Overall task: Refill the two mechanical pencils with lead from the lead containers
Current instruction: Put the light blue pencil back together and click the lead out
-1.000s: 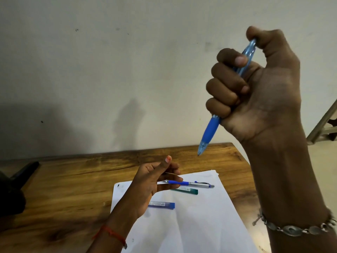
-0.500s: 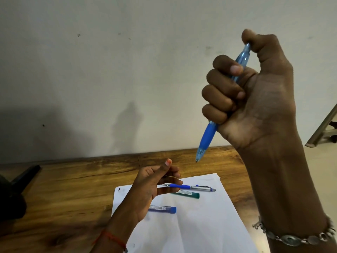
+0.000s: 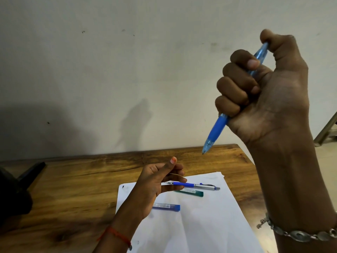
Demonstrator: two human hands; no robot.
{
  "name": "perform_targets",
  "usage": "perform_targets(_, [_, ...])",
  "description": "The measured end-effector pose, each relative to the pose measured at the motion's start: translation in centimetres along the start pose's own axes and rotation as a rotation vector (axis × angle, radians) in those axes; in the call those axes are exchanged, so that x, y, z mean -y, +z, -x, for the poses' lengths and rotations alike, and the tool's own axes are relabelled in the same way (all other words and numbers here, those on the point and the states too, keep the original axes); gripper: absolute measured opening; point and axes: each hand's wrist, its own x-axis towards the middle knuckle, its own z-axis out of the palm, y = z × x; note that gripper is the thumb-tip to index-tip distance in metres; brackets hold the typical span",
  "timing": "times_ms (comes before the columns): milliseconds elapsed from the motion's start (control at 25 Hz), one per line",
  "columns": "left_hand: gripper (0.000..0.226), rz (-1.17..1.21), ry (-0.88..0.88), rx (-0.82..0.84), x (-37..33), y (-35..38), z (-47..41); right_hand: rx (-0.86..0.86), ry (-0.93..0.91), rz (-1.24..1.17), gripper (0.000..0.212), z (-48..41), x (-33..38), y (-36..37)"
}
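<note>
My right hand (image 3: 264, 92) is raised high in a fist around a translucent blue mechanical pencil (image 3: 218, 128), tip pointing down-left, thumb pressed on its top end. My left hand (image 3: 156, 181) hovers low over the white paper (image 3: 197, 225), fingers loosely curled, with a thin lead stick (image 3: 174, 174) pinched between thumb and fingers. A second pencil (image 3: 197, 185), blue and silver, lies on the paper just right of the left hand. A green lead container (image 3: 193, 193) lies beside it, and a blue lead container (image 3: 166, 206) lies nearer to me.
The paper rests on a wooden table (image 3: 82, 183) against a pale wall. A dark object (image 3: 20, 185) sits at the table's left edge. A metal frame (image 3: 326, 128) shows at the far right, beyond the table's corner.
My right hand with the blue pencil has dropped slightly and drifted left. The left hand has stayed over the paper, almost still.
</note>
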Motion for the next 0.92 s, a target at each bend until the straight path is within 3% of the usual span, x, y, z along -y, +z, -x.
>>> perform_targets(920, [0.02,-0.025,0.008,0.042,0.02,-0.18,-0.05,0.007,-0.021,-0.098,0.044,-0.72,-0.34,-1.01])
